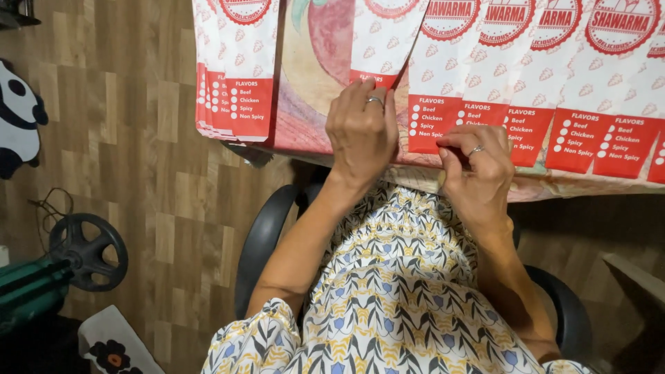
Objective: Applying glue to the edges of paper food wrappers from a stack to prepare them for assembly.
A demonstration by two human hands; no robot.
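My left hand (361, 131) pinches the bottom edge of a white and red printed paper sleeve (381, 34) lying on the table. My right hand (478, 173) pinches the lower corner of the neighbouring paper sleeve (443, 69). Both hands wear a ring. Several more such sleeves (596, 83) overlap in a row to the right along the table edge. A small stack of the same sleeves (235, 76) lies at the left.
The table is covered with a patterned cloth (312, 90). I sit on a black chair (260, 242) in a floral dress. On the wooden floor at the left are a black wheel (89, 251), a panda-shaped thing (17, 118) and a floral mat (114, 346).
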